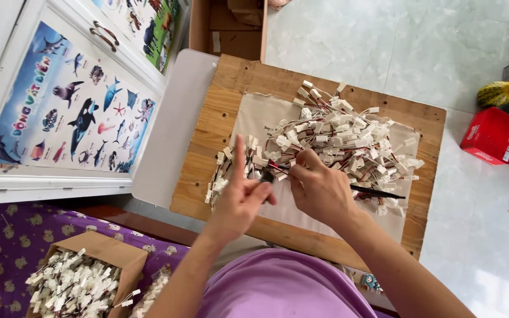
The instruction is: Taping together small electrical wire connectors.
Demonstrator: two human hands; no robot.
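One wooden board fills the middle of the view, with one pale cloth spread on it and, at the cloth's 2 o'clock, one heap of small white connectors on red and black wires, far too many and too tangled to count. Two hands work at the heap's 7 o'clock edge. The left hand has its index finger raised straight up and the other fingers curled in, pinching a small dark-tipped piece against the thumb; what that piece is cannot be made out. The right hand is clenched around one wired connector, its fingertips hidden behind the knuckles. One thin black tool lies at 3 o'clock from the right hand. At 7 o'clock, one open cardboard box, cut off by the frame, holds more white connectors. One red box sits on the floor at 3 o'clock.
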